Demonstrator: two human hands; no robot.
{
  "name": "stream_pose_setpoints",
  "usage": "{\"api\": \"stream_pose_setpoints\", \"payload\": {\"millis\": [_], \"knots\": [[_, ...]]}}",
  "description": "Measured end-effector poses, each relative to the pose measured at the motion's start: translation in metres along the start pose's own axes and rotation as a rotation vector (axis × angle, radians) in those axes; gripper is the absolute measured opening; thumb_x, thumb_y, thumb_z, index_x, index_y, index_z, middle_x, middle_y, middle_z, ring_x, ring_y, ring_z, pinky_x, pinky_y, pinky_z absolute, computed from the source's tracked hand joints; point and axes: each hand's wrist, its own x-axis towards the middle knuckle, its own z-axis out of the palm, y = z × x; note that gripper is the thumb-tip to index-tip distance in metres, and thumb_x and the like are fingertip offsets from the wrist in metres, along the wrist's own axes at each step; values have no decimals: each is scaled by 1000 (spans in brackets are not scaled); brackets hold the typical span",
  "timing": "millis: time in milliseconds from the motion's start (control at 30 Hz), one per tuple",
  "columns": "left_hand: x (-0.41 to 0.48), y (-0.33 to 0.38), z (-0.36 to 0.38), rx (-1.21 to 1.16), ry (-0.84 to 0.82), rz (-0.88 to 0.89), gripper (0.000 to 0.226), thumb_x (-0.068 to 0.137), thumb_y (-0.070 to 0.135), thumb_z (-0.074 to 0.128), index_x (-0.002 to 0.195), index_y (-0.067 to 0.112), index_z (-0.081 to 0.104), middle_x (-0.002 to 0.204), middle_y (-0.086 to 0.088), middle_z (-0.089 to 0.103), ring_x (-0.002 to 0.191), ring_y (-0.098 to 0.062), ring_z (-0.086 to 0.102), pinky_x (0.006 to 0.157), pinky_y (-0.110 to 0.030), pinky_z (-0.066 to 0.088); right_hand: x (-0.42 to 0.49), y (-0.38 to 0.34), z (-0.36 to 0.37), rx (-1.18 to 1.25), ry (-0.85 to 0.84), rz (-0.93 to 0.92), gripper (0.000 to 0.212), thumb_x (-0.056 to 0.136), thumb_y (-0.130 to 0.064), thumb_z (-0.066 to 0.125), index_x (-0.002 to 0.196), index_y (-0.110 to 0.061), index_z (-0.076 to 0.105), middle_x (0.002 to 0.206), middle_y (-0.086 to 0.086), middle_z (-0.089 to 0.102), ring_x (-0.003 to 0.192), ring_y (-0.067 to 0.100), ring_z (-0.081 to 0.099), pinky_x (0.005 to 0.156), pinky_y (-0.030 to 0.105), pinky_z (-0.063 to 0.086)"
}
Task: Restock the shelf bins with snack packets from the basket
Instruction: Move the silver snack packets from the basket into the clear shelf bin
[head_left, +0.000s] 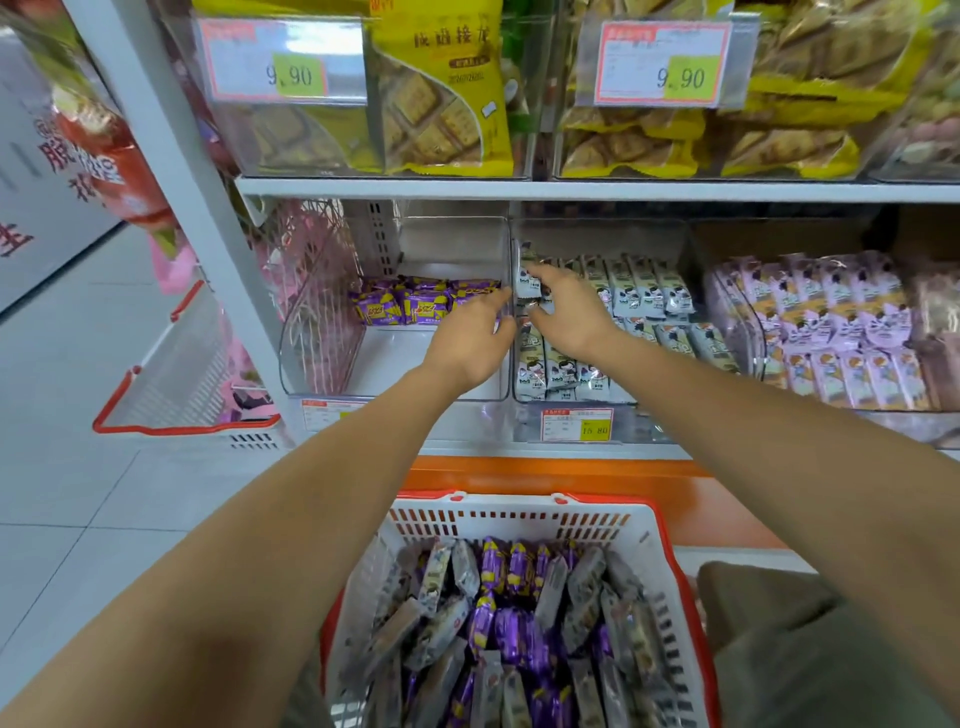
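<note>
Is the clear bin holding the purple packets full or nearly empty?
Nearly empty: the clear bin holds purple packets only along its back, with its floor bare in front.

Basket (524, 512): white plastic, red rim, below the shelf, heaped with purple and grey packets.
Left bin (384, 358): clear plastic, on the lower shelf.
Purple packets (415, 306): a row across the left bin's back.
Middle bin (597, 234): clear, just beside the left bin.
Grey packets (644, 291): upright rows filling the middle bin.
Held packet (525, 283): grey, upright, gripped by the right hand (571, 317) at the middle bin's left wall.
</note>
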Motion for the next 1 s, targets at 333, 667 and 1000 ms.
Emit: {"api": "stream_pose_setpoints", "payload": {"millis": [333,667,1000], "knots": [[-69,16,14,-3,322,-14,16,91,13,49,103,12,60,108,-9,55,88,-28,57,73,-37,43,-96,-10,-10,58,325,-143,15,91,-20,50,96,-19,65,60,-12,49,50,6,44,51,30,39],[-180,-38,117,50,-205,-237,24,95,17,50,113,11,64,113,-12,66,102,-31,61,82,-35,47,-210,68,73,-172,-376,273,34,96,-25,55,127,-11,54,116,14,65,99,29,62,73,31,44],[-209,-78,201,54,-579,-308,31,103,20,42,131,10,50,117,-15,62,84,-30,59,75,-42,52,-251,132,161,-79,-686,664,77,101,-18,44,154,-14,-11,73,6,50,54,16,43,49,28,35]]}}
